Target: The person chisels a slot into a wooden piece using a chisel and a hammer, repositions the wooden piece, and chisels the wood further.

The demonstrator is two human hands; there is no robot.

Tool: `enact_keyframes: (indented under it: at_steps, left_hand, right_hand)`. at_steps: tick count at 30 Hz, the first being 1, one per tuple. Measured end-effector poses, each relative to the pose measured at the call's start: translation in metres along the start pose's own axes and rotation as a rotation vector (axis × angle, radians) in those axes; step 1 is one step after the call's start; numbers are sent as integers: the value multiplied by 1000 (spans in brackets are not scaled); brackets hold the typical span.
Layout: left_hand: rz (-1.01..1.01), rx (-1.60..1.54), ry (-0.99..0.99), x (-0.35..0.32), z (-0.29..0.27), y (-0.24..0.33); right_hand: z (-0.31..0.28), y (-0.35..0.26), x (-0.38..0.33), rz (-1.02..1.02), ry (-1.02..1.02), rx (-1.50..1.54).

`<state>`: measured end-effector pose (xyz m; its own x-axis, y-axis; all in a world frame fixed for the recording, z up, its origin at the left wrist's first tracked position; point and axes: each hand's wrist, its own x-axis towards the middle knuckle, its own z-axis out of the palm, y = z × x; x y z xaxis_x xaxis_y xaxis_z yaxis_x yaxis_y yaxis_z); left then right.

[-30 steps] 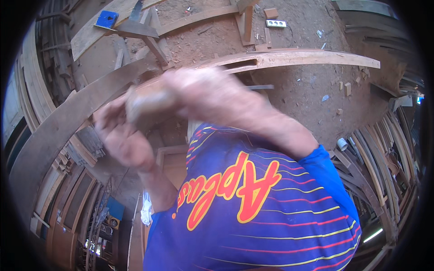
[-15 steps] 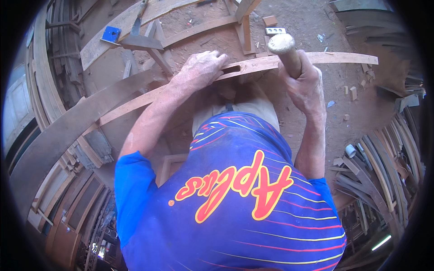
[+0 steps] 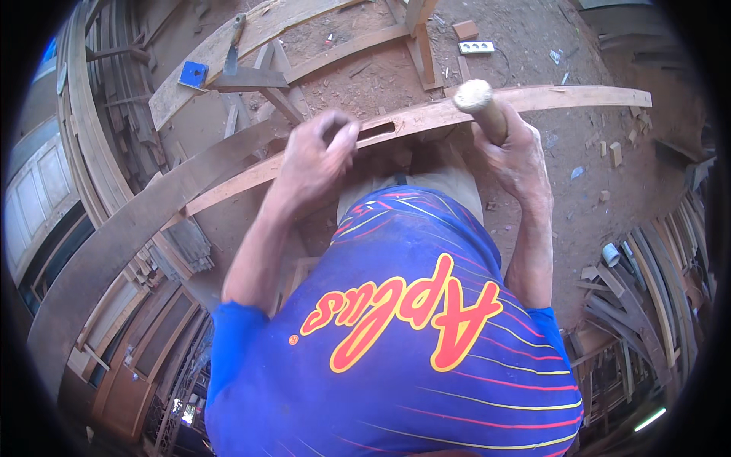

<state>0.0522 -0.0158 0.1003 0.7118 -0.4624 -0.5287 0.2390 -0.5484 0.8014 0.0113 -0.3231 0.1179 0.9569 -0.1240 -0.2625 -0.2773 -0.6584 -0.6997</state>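
A long curved wooden plank (image 3: 579, 97) runs across in front of me, with a narrow slot (image 3: 377, 131) cut through it. My left hand (image 3: 316, 156) rests on the plank just left of the slot. Its fingers are curled together, and whatever is between them is hidden. My right hand (image 3: 514, 156) is closed around the pale wooden handle of a mallet (image 3: 478, 103). The handle stands up just over the plank, right of the slot. My blue printed shirt fills the lower half of the view.
A wider curved beam (image 3: 114, 244) sweeps down the left. Behind the plank are a sawhorse (image 3: 417, 38), a blue square block (image 3: 193, 75), a white power strip (image 3: 476, 47) and wood scraps on the dirt floor. Stacked curved timbers (image 3: 647, 305) lie at the right, and door frames at the left.
One second ago both hands were blurred close to the camera. Since then they have gone down to the plank. The left hand has curled by the slot and the mallet has dropped slightly.
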Motion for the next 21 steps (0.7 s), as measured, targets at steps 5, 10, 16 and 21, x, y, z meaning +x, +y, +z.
enact_keyframes:
  at_steps: [5,10,16,21]
  left_hand:
    - [-400,-916,85,-31,58,-10]
    - [-279,-1412,265,-22,76,-9]
    - [-303,-1623,338,-11,88,-16]
    - [-207,-2048,68,20,77,-12]
  right_hand:
    - [-16,12,13,141,-74,-116]
    - [-11,12,30,35,-123,-53]
    - [-17,7,47,53,-245,-38]
    - [-24,13,52,74,-297,-34]
